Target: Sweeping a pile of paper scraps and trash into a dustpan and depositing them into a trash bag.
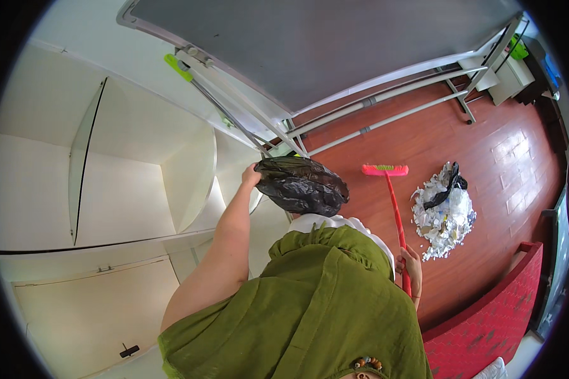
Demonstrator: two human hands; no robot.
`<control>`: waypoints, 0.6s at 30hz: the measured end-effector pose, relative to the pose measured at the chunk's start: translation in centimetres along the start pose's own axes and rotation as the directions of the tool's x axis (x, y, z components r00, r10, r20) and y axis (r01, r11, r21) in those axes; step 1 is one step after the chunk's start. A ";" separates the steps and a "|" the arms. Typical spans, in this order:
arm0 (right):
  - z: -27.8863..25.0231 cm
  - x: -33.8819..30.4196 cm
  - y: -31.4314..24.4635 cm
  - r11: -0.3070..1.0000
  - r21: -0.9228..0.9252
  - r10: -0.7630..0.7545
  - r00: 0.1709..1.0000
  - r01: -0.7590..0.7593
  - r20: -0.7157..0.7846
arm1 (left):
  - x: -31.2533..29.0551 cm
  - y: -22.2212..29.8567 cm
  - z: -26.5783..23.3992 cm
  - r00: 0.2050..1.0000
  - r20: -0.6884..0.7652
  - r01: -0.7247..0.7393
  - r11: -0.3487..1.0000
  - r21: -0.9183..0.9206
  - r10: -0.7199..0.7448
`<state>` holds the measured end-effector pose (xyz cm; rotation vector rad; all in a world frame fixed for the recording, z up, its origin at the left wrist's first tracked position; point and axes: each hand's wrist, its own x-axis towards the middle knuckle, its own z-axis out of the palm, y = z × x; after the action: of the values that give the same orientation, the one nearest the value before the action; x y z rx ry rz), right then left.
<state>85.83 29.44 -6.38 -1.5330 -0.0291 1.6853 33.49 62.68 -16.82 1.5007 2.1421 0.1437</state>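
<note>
My left hand (251,175) is closed on the edge of a black plastic bag (302,186), which hangs crumpled in front of my body. Its contents, if any, are hidden. Low on my right side, my right hand (410,268) grips the red handle of a broom (396,211). The broom's head, pink with some green bristles, points away from me at the handle's far end, over the wooden floor. To the right of the broom lies a heap of white paper scraps (446,211), with a piece of black plastic (446,189) on top.
A large grey board on a wheeled metal frame (385,120) stands ahead. A pole with a green grip (178,67) leans by its left end. White open cabinets (126,189) line the left. A red patterned bench-like piece (487,309) is at the near right.
</note>
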 end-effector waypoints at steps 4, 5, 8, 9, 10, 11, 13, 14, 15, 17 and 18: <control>3.7 0.0 1.6 0.999 0.053 0.013 0.998 -0.010 -0.056 | 6.5 -1.6 -5.9 1.000 -0.017 0.015 1.000 -0.006 -0.015; 4.8 0.0 1.6 0.998 0.067 0.013 0.998 -0.009 -0.062 | 8.4 -2.6 -7.4 0.988 0.106 0.121 0.988 -0.093 -0.111; 7.9 -0.8 2.8 0.996 0.087 -0.003 0.988 0.016 -0.154 | 11.2 -0.1 -9.3 0.967 0.172 0.240 0.896 -0.373 -0.187; 9.3 -0.4 2.3 0.999 0.049 -0.010 0.991 0.016 -0.135 | 14.2 -4.2 -11.5 0.997 -0.059 0.029 0.976 -0.214 -0.042; 10.3 -0.8 2.7 0.998 0.063 -0.008 0.983 0.020 -0.182 | 15.4 -1.6 -11.6 0.996 -0.091 -0.004 0.965 -0.263 -0.021; 11.6 -0.8 2.4 0.997 0.072 -0.004 0.985 0.016 -0.172 | 17.4 -2.3 -13.2 0.986 -0.166 -0.041 0.940 -0.339 -0.017; 13.3 -1.3 2.7 0.995 0.103 0.003 0.977 0.019 -0.211 | 20.4 -0.8 -14.7 0.960 -0.278 -0.072 0.938 -0.339 -0.027; 14.0 -1.5 2.9 0.994 0.107 0.004 0.974 0.021 -0.226 | 21.9 -0.5 -15.4 0.954 -0.295 -0.156 0.923 -0.353 0.049; 14.6 -1.7 3.1 0.993 0.114 0.002 0.974 0.024 -0.228 | 23.1 0.0 -15.9 0.942 -0.316 -0.227 0.903 -0.364 0.109; 15.9 -2.0 3.3 0.992 0.122 0.002 0.973 0.027 -0.230 | 25.4 0.3 -17.0 0.927 -0.337 -0.294 0.879 -0.374 0.166; 16.6 -2.2 3.5 0.991 0.130 0.006 0.973 0.024 -0.229 | 26.3 0.8 -17.4 0.968 -0.184 -0.242 0.839 -0.487 0.172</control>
<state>69.91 34.10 -2.26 -1.6134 0.1928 1.4637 19.38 90.23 -10.77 1.4195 1.8257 0.8420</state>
